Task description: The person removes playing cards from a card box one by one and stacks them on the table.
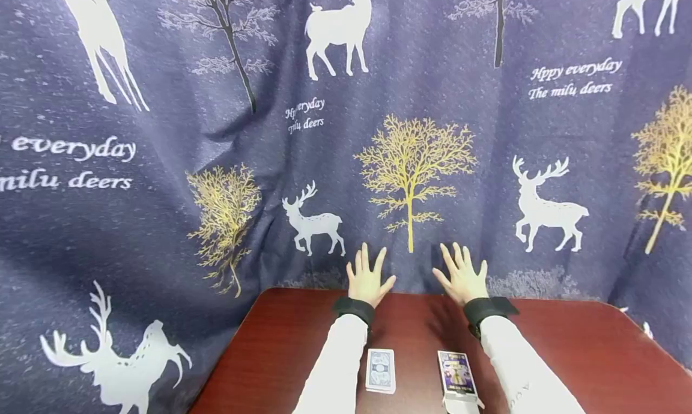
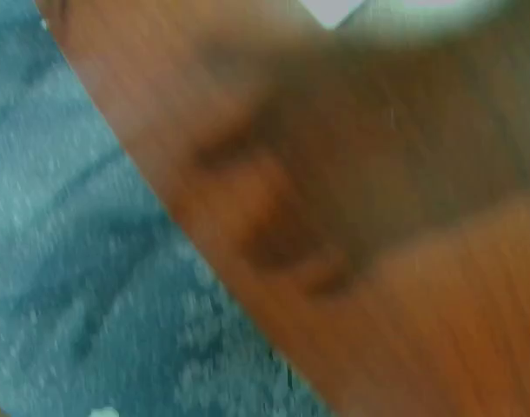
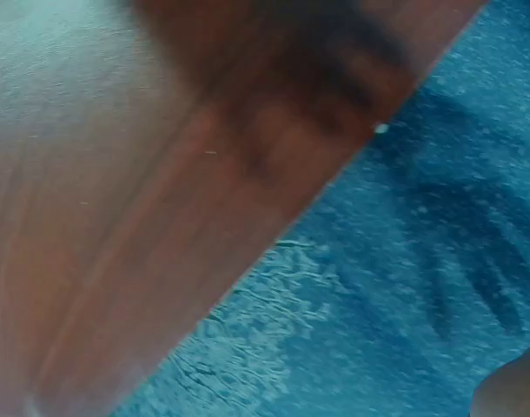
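Note:
Both hands are held out over the far part of the table in the head view, fingers spread and straight, backs up. Nothing is in the left hand [image 1: 367, 282] or the right hand [image 1: 464, 280]. Nearer the body, a deck of playing cards [image 1: 381, 371] with blue-and-white backs lies face down, just right of the left forearm. To its right is a printed card box [image 1: 456, 372], its white flap open at the near end, beside the right forearm. A bit of the right hand shows at the lower corner of the right wrist view.
The red-brown wooden table [image 1: 292, 330] ends just beyond the hands. Behind it hangs a dark blue curtain [image 1: 335, 143] printed with deer, trees and lettering. Hand shadows fall on the tabletop in both wrist views. Dark bands [image 1: 354, 309] circle both wrists.

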Tool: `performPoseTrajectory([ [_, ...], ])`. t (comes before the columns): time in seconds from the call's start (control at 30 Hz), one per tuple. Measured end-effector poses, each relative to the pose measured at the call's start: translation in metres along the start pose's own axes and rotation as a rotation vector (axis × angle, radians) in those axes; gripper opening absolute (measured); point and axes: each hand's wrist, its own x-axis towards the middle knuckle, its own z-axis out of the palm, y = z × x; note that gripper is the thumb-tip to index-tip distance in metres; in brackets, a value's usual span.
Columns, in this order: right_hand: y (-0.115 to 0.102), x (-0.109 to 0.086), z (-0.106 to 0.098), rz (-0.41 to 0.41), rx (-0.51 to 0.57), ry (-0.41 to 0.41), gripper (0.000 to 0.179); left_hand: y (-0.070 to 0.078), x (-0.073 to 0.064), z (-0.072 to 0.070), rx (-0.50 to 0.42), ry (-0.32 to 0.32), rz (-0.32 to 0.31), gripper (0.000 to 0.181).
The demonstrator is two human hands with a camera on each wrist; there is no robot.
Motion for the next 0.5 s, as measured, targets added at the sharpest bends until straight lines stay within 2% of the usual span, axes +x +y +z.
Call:
performPoseTrajectory([
  [0.03,0.003,-0.004,0.002,0.006,0.009,-0.010,0.069,0.005,-0.006,0.004,-0.049,-0.004,0.000,0.073],
  [0.13,0.009,-0.016,0.004,0.001,0.038,-0.036,0.069,0.018,-0.023,0.012,-0.163,-0.084,-0.012,0.069],
  [0.23,0.012,-0.026,0.009,-0.035,0.084,-0.063,0.070,0.029,-0.038,0.013,-0.291,-0.201,-0.032,0.066],
  [0.3,0.010,-0.033,0.011,-0.077,0.125,-0.083,0.069,0.036,-0.046,0.008,-0.358,-0.294,-0.035,0.065],
  [0.4,0.005,-0.050,0.011,-0.205,0.167,-0.098,0.059,0.043,-0.061,-0.004,-0.416,-0.395,0.000,0.065],
  [0.5,0.001,-0.072,0.008,-0.436,0.182,-0.137,0.044,0.047,-0.076,-0.022,-0.467,-0.466,0.037,0.064],
])
